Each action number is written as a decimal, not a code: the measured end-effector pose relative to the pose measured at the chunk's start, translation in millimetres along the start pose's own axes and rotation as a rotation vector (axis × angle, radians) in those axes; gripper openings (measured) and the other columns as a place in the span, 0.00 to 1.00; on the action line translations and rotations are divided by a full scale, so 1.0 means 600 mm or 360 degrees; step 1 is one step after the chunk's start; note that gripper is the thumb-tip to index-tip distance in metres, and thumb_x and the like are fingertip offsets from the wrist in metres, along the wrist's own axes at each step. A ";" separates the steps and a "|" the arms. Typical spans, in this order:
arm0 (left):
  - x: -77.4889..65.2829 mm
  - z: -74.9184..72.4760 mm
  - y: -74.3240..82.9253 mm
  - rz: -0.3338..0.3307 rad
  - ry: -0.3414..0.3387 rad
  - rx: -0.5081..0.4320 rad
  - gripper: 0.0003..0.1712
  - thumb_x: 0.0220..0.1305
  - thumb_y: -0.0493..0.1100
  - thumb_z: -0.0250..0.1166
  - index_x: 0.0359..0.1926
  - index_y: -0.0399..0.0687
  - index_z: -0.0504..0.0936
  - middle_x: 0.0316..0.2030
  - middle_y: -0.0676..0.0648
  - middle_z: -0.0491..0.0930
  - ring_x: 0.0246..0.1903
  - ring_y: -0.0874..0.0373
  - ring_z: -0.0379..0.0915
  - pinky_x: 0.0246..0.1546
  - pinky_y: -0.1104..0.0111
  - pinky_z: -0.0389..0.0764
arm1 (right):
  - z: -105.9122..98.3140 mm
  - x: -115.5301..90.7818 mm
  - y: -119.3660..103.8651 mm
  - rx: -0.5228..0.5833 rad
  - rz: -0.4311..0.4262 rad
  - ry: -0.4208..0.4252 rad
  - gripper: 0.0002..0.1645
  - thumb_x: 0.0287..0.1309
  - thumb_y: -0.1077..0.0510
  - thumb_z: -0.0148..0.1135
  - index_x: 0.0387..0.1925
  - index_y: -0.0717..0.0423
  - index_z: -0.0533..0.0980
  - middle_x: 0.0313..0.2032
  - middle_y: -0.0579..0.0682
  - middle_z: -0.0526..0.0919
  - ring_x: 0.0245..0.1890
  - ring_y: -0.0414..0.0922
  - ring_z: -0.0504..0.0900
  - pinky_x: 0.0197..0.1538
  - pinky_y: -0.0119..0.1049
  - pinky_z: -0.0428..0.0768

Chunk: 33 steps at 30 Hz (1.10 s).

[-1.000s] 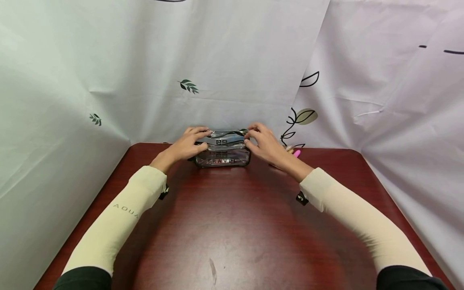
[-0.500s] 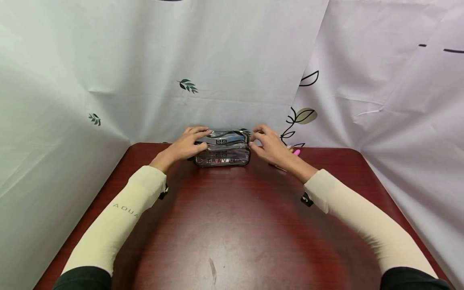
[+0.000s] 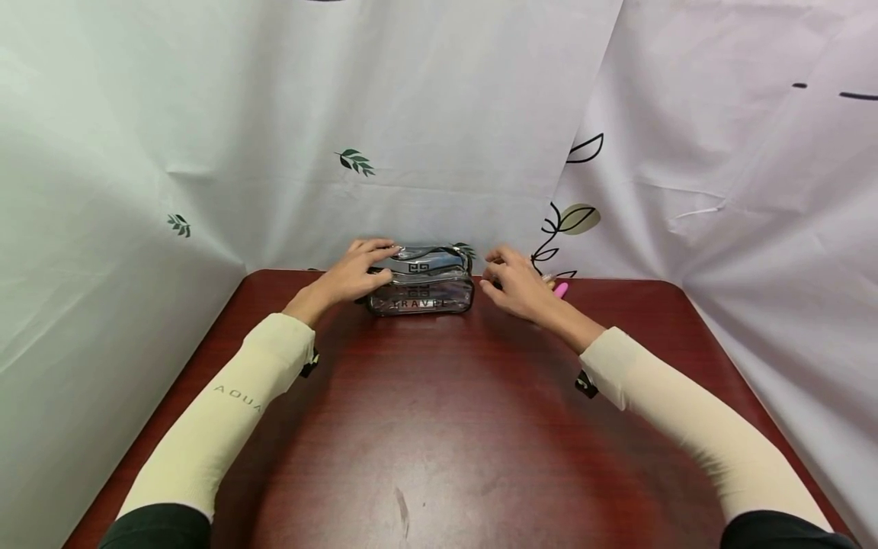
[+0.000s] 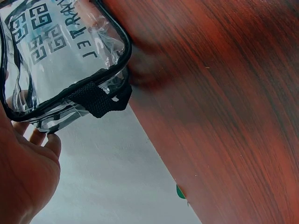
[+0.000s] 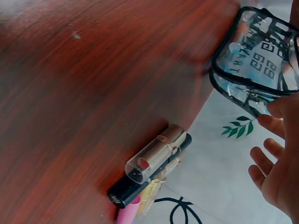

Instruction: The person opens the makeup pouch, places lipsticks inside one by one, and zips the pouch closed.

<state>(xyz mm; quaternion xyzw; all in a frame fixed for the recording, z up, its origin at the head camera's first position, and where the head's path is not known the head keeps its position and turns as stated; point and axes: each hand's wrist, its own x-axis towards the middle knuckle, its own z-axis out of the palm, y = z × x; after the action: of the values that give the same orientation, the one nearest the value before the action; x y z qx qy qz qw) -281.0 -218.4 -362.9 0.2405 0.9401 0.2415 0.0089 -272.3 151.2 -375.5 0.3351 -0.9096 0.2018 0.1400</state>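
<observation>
A clear plastic travel pouch (image 3: 428, 293) with black piping and printed lettering stands near the table's back edge. My left hand (image 3: 355, 271) grips its upper left edge, fingers over the top and thumb at the front. In the left wrist view the fingers of my left hand (image 4: 32, 172) curl around behind the pouch's side, beside a black fabric tab (image 4: 98, 98). My right hand (image 3: 516, 284) is just to the right of the pouch, fingers loosely bent, holding nothing. The right wrist view shows a small tube-like item (image 5: 236, 46) through the pouch's clear wall.
Several cosmetics lie together on the table behind my right hand: a clear-capped lipstick (image 5: 152, 156), a black tube (image 5: 124, 191) and a pink piece (image 5: 128, 212) among them. A white patterned cloth (image 3: 439, 114) hangs right behind the dark red table (image 3: 425, 412).
My right hand has let go of the pouch's right upper edge and moved right and slightly down, towards the cosmetics. The left hand and the pouch have stayed in place.
</observation>
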 end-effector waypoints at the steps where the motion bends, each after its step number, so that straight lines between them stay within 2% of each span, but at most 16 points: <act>1: 0.000 0.001 0.000 0.0004 0.0001 0.0000 0.41 0.80 0.52 0.52 0.89 0.47 0.66 0.89 0.41 0.59 0.87 0.36 0.48 0.83 0.32 0.57 | 0.002 -0.002 0.002 -0.0011 -0.0006 0.0005 0.12 0.76 0.56 0.67 0.42 0.60 0.90 0.67 0.67 0.83 0.68 0.66 0.82 0.71 0.69 0.77; 11: -0.001 0.003 -0.002 0.0013 0.0007 -0.0014 0.41 0.80 0.51 0.53 0.88 0.47 0.66 0.89 0.41 0.59 0.87 0.36 0.48 0.84 0.33 0.57 | 0.007 -0.019 0.019 -0.0120 -0.0055 -0.0005 0.08 0.71 0.59 0.70 0.38 0.61 0.90 0.63 0.67 0.84 0.64 0.69 0.83 0.67 0.70 0.79; 19: -0.002 0.003 -0.001 -0.0006 0.0003 -0.0011 0.40 0.81 0.52 0.52 0.89 0.47 0.65 0.89 0.41 0.58 0.88 0.36 0.47 0.84 0.33 0.57 | 0.004 -0.034 0.034 -0.0254 0.0023 -0.0141 0.09 0.73 0.57 0.70 0.40 0.60 0.90 0.66 0.67 0.83 0.69 0.68 0.80 0.74 0.71 0.76; 33: 0.001 0.001 0.002 -0.0008 -0.0006 -0.0002 0.41 0.80 0.52 0.51 0.89 0.47 0.65 0.90 0.41 0.58 0.88 0.36 0.47 0.84 0.33 0.56 | 0.006 -0.050 0.056 -0.0339 0.0087 -0.0242 0.08 0.67 0.58 0.73 0.36 0.61 0.89 0.65 0.68 0.83 0.65 0.70 0.81 0.69 0.70 0.78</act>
<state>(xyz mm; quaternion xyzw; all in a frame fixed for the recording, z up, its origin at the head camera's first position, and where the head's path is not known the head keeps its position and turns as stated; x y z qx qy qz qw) -280.9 -217.2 -363.0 0.2387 0.9405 0.2414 0.0114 -273.0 189.8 -399.5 0.3077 -0.9427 0.0821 0.0999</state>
